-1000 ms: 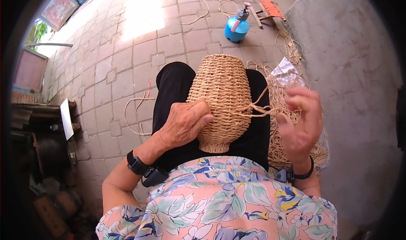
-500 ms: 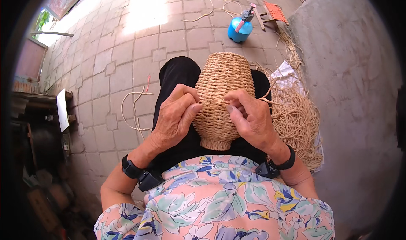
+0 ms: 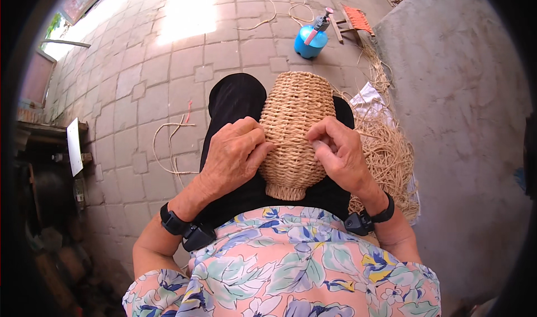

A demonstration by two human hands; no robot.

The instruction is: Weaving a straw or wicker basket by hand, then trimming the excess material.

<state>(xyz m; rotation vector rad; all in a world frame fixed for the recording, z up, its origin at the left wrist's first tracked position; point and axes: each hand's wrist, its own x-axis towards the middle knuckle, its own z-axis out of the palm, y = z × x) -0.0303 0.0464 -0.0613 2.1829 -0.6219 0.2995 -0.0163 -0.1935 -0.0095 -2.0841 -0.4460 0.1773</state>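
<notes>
A tan woven basket [image 3: 293, 107], shaped like a vase with a narrow foot, lies on my lap over black trousers [image 3: 235, 96]. My left hand [image 3: 240, 152] is closed at the basket's left side, fingertips gripping the weave. On the basket's right side, my right hand [image 3: 335, 152] has thumb and index finger pinched together against the surface; whatever is between them is too small to make out. A loose heap of cord [image 3: 391, 166] lies on white cloth [image 3: 366, 96] beside my right leg.
A blue pump sprayer [image 3: 307, 40] stands on the paving ahead, near a wooden stool with an orange seat [image 3: 358, 16]. Cord loops [image 3: 165, 149] lie left of me. A concrete surface [image 3: 458, 121] runs along the right, dark clutter with a white board [image 3: 74, 146] along the left.
A second ago my right hand was out to the right among loose strands, fingers apart; it moved in onto the basket and closed. The strands it was near are now mostly hidden.
</notes>
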